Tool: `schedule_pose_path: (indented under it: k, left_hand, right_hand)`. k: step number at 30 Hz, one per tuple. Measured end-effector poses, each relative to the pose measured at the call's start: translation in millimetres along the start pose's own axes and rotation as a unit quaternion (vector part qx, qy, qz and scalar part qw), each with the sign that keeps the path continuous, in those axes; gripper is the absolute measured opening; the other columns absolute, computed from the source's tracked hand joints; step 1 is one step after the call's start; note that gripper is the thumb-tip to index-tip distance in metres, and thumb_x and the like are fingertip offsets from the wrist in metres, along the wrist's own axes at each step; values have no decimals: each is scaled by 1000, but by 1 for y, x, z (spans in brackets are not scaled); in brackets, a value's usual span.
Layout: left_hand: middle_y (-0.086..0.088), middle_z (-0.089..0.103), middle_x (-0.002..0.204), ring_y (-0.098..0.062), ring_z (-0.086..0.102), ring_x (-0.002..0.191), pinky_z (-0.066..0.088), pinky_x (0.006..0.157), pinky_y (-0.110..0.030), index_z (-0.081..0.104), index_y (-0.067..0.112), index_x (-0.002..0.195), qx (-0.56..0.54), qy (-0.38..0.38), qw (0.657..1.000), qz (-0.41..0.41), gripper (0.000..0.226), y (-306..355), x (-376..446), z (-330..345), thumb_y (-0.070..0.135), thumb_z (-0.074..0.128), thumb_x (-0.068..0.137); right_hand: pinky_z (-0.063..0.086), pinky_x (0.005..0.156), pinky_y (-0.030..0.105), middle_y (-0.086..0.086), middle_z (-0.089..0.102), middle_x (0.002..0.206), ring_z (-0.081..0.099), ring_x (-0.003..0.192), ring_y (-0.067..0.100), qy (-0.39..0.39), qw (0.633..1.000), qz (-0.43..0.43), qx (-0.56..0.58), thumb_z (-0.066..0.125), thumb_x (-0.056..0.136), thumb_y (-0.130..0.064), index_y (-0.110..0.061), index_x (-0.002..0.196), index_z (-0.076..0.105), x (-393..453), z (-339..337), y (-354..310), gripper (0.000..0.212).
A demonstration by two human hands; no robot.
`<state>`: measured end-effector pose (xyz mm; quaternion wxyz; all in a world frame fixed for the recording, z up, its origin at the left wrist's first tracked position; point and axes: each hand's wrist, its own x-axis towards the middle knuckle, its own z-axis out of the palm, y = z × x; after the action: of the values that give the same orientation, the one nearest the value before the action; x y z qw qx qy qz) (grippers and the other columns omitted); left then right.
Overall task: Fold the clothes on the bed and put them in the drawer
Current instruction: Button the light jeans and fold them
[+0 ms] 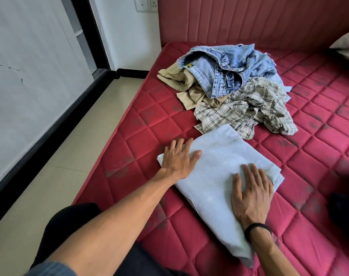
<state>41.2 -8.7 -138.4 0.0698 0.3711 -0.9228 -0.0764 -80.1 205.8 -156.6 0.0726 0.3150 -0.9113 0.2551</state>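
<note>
Pale blue folded cloth [215, 168] lies flat on the red quilted bed [319, 124], just in front of the pile. Left hand [177, 158] presses its far-left corner, fingers straight and spread. Right hand [251, 194] lies flat on its right side, fingers straight. Unfolded pile: jeans [219, 70], plaid shirt [249, 106], tan garment [181, 82].

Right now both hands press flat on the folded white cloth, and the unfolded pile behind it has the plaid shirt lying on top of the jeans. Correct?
Not quite. The head view shows the jeans on top of the pile, the plaid shirt beneath. Left hand and right hand do press flat on the folded white cloth.
</note>
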Motion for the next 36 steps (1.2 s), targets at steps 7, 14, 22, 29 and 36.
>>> schedule_pose_path:
  k: [7, 14, 22, 29, 36]
  left_hand:
    - [-7, 63, 127, -30, 62, 115, 54, 89, -41, 61, 15, 124, -140, -162, 970, -118, 95, -20, 23, -40, 91, 64, 66]
    - [-3, 67, 95, -17, 62, 76, 44, 45, -24, 66, 17, 95, -224, -210, 950, -47, 49, 14, 25, -125, 44, 93, 65]
    - [-6, 68, 76, -27, 66, 74, 38, 52, -28, 68, 14, 75, -116, -66, 968, 215, 24, 149, -25, -237, 34, 80, 72]
    - [-4, 73, 127, -13, 66, 105, 47, 87, -31, 73, 18, 124, -576, -125, 808, -3, 57, 138, -48, -217, 64, 53, 98]
    - [-14, 73, 104, -30, 68, 98, 50, 97, -41, 77, 10, 112, -735, -406, 529, -120, 81, 160, -89, -88, 83, 62, 80]
  right_hand:
    - [18, 125, 48, 11, 39, 161, 30, 150, 32, -24, 1000, -10, 4, 26, 103, -55, -20, 150, 47, -6, -6, 19, 63]
    - [35, 113, 49, 16, 58, 140, 49, 133, 36, -247, 965, 65, -57, 19, 92, -77, -14, 134, 59, 38, -71, -29, 85]
    - [63, 59, 52, 16, 75, 88, 76, 74, 33, -375, 809, 266, 365, 63, 95, -34, -7, 99, 67, 111, -219, -108, 28]
    - [57, 49, 27, 15, 75, 74, 73, 58, 21, -360, 806, 223, 414, 55, 96, 8, 2, 95, 66, 92, -273, -60, 12]
    - [60, 57, 28, 12, 78, 88, 77, 72, 20, -308, 799, 189, 480, 53, 100, 4, 0, 116, 64, 79, -346, -19, 20]
